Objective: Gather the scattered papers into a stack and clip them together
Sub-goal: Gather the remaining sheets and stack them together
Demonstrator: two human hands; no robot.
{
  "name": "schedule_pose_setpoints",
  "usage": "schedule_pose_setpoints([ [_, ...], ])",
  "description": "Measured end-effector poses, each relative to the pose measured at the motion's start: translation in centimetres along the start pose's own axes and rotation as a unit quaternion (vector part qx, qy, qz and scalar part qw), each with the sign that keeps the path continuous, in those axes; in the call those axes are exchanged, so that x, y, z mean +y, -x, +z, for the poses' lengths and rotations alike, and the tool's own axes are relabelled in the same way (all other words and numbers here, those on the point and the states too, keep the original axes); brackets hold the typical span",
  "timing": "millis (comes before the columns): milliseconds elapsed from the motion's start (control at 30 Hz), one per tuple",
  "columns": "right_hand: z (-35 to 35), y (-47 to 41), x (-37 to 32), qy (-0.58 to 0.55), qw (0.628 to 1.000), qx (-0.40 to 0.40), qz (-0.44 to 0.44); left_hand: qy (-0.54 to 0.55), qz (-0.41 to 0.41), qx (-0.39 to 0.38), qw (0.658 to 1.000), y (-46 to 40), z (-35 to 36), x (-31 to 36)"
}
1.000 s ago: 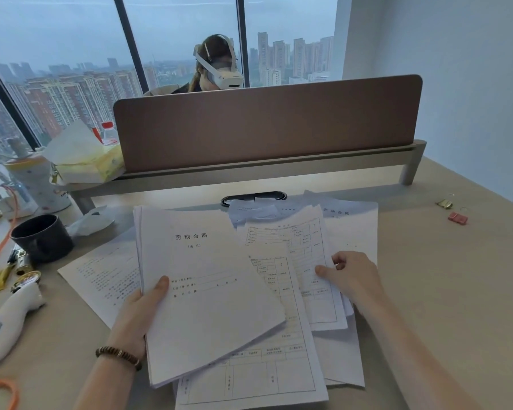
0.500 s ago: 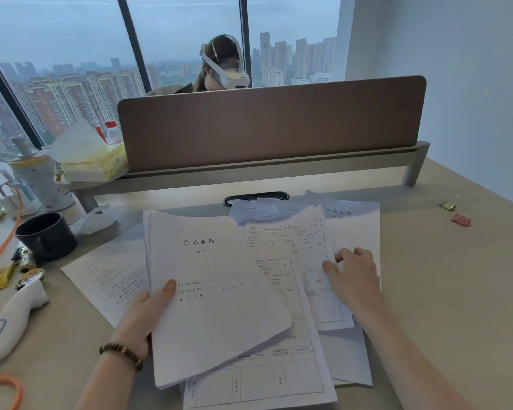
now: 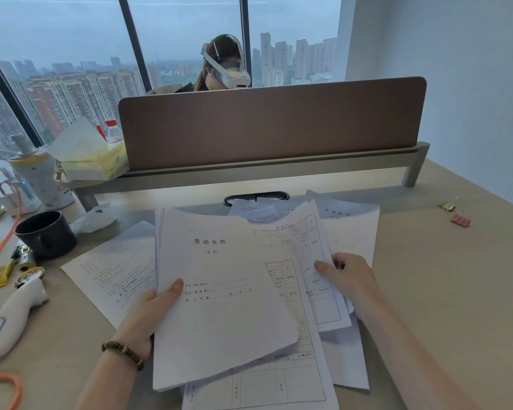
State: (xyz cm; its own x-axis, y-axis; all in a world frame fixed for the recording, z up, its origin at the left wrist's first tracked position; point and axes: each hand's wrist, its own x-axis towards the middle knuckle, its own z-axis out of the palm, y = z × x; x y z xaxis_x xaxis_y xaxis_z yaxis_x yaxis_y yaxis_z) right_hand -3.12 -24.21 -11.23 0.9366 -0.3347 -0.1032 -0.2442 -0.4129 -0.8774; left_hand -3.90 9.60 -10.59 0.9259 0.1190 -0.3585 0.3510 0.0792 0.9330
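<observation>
Gathering step: left hand (image 3: pixel 144 316) fingers clamped on sheaf (image 3: pixel 219 291); right hand (image 3: pixel 348 279) fingers pinching form sheet (image 3: pixel 305 247). Next: sliding it under thumb, then clips (image 3: pixel 459 220).

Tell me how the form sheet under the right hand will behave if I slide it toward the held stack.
The form sheet looks like one thin page, so it will probably flex and may buckle rather than travel flat. It lies on other loose papers, so these may drag along. The right hand pinches its edge, which already curls upward; the left hand holds the stack.
</observation>
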Motion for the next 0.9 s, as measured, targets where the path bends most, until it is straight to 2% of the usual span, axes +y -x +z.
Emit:
schedule_pose_setpoints([
  [200,-0.1,0.3,-0.3,-0.044,0.999,0.005,0.011,-0.006,-0.005,-0.009,1.000,-0.2,0.1,0.0],
  [433,-1.4,-0.2,-0.2,-0.046,0.998,0.033,0.017,0.065,0.002,0.005,0.998,-0.7,-0.5,0.2],
  [567,-1.7,-0.6,0.1,-0.050,0.998,0.013,0.023,0.097,0.008,0.036,0.995,-1.0,-1.0,0.1],
  [733,-1.7,-0.3,-0.2,-0.125,0.992,-0.009,0.024,0.102,0.014,0.034,0.994,-1.3,-1.2,-0.1],
  [900,-0.9,-0.1,0.0,-0.075,0.997,-0.009,0.022,0.086,0.018,0.013,0.996,-1.1,-0.9,-0.3],
])
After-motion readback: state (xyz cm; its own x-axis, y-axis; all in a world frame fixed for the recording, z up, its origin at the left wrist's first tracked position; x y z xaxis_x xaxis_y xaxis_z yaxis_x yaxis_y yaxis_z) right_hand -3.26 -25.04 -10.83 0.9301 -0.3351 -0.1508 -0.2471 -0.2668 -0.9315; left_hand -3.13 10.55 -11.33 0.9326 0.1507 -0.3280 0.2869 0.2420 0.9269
